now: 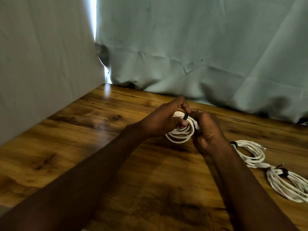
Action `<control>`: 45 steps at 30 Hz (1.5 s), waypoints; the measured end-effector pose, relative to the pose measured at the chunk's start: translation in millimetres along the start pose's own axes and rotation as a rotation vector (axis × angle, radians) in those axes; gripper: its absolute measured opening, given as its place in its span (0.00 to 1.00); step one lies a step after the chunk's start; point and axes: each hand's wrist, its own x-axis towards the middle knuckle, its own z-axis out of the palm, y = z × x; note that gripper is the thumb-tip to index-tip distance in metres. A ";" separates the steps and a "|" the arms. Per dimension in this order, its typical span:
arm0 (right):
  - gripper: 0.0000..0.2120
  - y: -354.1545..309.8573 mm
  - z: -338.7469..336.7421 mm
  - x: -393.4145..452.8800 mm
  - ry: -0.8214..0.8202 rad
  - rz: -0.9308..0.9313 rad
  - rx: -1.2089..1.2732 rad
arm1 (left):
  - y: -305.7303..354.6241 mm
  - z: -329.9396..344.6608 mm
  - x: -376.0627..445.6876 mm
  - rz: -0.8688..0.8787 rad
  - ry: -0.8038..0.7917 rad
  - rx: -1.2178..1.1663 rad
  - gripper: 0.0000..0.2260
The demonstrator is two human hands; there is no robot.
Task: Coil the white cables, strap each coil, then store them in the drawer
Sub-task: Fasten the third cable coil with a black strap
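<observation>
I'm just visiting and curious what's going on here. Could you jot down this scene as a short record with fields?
Surface: wooden table
Backdrop: pale curtain
Left hand: holds the coil, fingers pinching at its top
Right hand: grips the coil's right side
Coil in hands: white cable, looped, lifted between both hands
Strap: dark band at the top of that coil, being fitted
Finished coils: nearer-hand coil and far-right coil, both on the table with dark straps
Drawer: not in view
</observation>
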 end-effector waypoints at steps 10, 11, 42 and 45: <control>0.21 5.8 9.5 -2.7 0.086 -0.024 0.046 | -8.1 8.1 3.4 0.025 0.151 0.315 0.08; 0.21 6.2 12.0 -2.3 0.091 -0.070 0.089 | -9.2 7.5 4.6 0.013 0.192 0.344 0.08; 0.10 14.7 24.9 -17.0 0.081 -0.973 -1.042 | -17.4 -11.6 10.7 -0.753 0.312 -0.702 0.14; 0.09 12.1 25.1 -18.6 0.065 -0.918 -0.901 | -14.3 -12.9 7.8 -0.708 0.270 -0.683 0.13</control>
